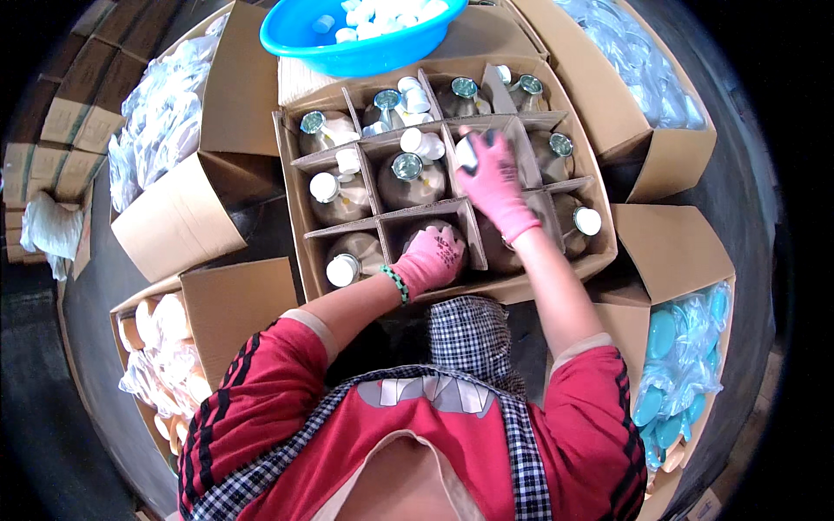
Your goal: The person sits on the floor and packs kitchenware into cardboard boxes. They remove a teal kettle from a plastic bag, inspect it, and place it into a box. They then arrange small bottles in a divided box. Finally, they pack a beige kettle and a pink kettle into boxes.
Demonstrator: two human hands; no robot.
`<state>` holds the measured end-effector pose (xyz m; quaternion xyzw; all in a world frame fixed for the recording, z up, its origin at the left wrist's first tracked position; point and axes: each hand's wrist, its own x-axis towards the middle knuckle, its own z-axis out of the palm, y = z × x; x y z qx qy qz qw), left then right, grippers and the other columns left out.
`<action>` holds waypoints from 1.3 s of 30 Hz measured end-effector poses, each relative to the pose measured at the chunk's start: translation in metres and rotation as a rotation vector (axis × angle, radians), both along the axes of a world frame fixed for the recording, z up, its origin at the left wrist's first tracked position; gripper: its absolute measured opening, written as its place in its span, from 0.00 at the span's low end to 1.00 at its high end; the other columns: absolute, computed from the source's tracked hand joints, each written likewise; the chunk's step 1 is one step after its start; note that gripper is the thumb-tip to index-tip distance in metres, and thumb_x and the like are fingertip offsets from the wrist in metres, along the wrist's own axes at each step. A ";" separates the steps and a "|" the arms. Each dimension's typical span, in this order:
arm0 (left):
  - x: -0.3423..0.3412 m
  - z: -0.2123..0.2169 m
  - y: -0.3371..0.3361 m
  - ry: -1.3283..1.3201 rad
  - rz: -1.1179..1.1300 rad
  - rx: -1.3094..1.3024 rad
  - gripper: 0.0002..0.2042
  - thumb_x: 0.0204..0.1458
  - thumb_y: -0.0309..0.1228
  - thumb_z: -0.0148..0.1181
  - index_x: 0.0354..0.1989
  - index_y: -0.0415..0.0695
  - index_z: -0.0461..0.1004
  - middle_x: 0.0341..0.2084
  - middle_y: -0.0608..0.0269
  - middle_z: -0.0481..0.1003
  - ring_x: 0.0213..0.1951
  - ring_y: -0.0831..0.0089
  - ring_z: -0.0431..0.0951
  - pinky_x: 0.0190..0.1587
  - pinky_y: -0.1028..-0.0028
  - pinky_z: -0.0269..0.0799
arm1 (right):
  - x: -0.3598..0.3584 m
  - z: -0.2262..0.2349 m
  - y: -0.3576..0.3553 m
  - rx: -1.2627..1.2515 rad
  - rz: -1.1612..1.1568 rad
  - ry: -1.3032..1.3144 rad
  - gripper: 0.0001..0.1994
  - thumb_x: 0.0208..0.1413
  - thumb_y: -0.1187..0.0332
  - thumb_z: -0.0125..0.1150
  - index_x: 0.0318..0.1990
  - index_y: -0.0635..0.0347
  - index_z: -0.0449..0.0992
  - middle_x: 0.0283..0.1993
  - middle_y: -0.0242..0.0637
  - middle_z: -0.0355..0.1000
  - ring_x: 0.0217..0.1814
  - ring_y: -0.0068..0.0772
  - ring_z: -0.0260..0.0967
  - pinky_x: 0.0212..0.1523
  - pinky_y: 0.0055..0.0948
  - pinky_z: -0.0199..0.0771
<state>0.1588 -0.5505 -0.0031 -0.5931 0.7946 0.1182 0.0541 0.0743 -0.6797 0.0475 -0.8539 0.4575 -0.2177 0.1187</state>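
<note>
no words or numbers can be read for sure. small dark print sits on the back of the pink glove (444, 248) on the left hand (432, 259). it is too tiny and fuzzy to make out. the pink glove (507, 172) on the right hand (495, 178) has dark print on its back too, and that is just as hard to read. big white and grey shapes show on the front of the red shirt (373, 447), next to the edge of the checked apron (469, 334). they could be letters or a picture; i cannot tell which.
</note>
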 end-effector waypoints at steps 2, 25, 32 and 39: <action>0.001 -0.007 0.001 0.013 -0.019 -0.070 0.16 0.40 0.46 0.52 0.29 0.46 0.70 0.29 0.54 0.69 0.31 0.59 0.71 0.33 0.65 0.68 | -0.018 -0.002 -0.024 -0.115 -0.013 -0.145 0.25 0.37 0.66 0.62 0.46 0.57 0.63 0.43 0.51 0.59 0.40 0.48 0.65 0.40 0.37 0.68; 0.090 0.025 -0.093 0.368 0.440 -0.514 0.23 0.32 0.33 0.64 0.38 0.41 0.63 0.34 0.47 0.64 0.39 0.52 0.65 0.40 0.62 0.64 | 0.011 -0.044 -0.052 -0.015 -0.108 0.446 0.20 0.43 0.57 0.55 0.42 0.58 0.66 0.40 0.45 0.64 0.42 0.46 0.63 0.40 0.40 0.66; 0.078 0.019 -0.094 0.053 0.383 -0.097 0.37 0.34 0.52 0.58 0.46 0.33 0.59 0.40 0.43 0.65 0.44 0.53 0.64 0.47 0.61 0.59 | 0.055 -0.037 -0.047 -0.020 0.459 0.380 0.21 0.39 0.72 0.53 0.46 0.59 0.65 0.45 0.43 0.64 0.53 0.47 0.55 0.51 0.47 0.56; 0.066 0.025 -0.098 0.108 0.484 -0.039 0.33 0.32 0.44 0.62 0.46 0.38 0.60 0.41 0.42 0.64 0.44 0.47 0.66 0.45 0.59 0.64 | 0.093 -0.115 -0.068 -0.365 0.262 0.868 0.16 0.48 0.61 0.41 0.45 0.45 0.68 0.51 0.36 0.58 0.57 0.45 0.49 0.50 0.54 0.53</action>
